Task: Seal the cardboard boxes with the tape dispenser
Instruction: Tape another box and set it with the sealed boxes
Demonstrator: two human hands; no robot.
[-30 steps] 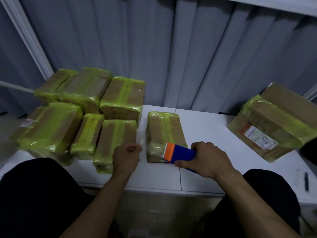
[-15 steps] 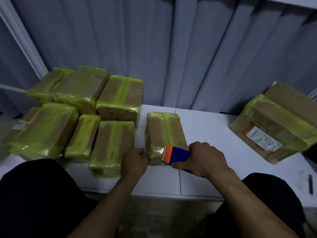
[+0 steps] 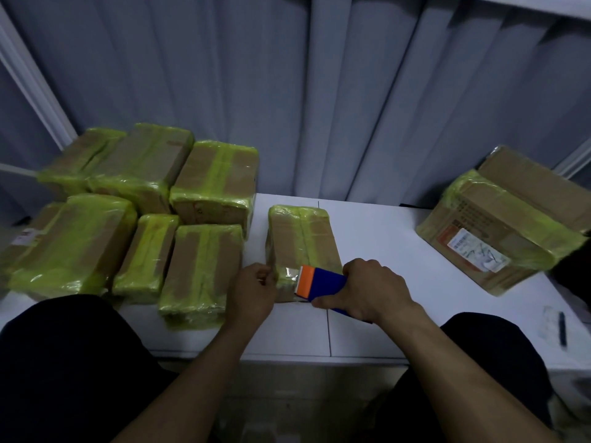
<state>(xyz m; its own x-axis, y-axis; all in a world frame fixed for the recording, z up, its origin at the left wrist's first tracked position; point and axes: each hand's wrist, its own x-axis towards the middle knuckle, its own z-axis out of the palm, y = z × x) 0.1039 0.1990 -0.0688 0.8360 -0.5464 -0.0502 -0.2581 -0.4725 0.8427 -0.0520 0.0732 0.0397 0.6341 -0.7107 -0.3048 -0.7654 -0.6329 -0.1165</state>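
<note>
Since the earlier frames the left hand (image 3: 252, 294) has come in from beside the neighbouring parcel to the near left corner of the small brown cardboard box (image 3: 303, 238) banded in yellow-green tape, which I take as my landmark. The right hand has hardly shifted.

That cardboard box lies flat on the white table (image 3: 383, 238), its long side running away from me. The right hand (image 3: 372, 287) is at the box's near right corner, fingers and thumb wrapped round the blue plastic tape dispenser (image 3: 323, 282). The dispenser's orange head sits against the near end of the box top. A shiny strip of clear tape (image 3: 289, 272) runs from the orange head leftward across that near end to the left hand.

The left hand's fingers are curled in against the corner where the strip ends. I cannot tell from here whether they pinch the tape or only press it down.

Left of the box, a cluster of wrapped cardboard parcels (image 3: 198, 266) in the same yellow-green tape is packed close together, the nearest one just beside the left hand. Well to the right of the box sits a large cardboard carton (image 3: 499, 231) with a printed label, and nearer me on that side a dark pen (image 3: 562, 327) lies on the table. Behind the box hang grey vertical blinds (image 3: 319, 91).
</note>
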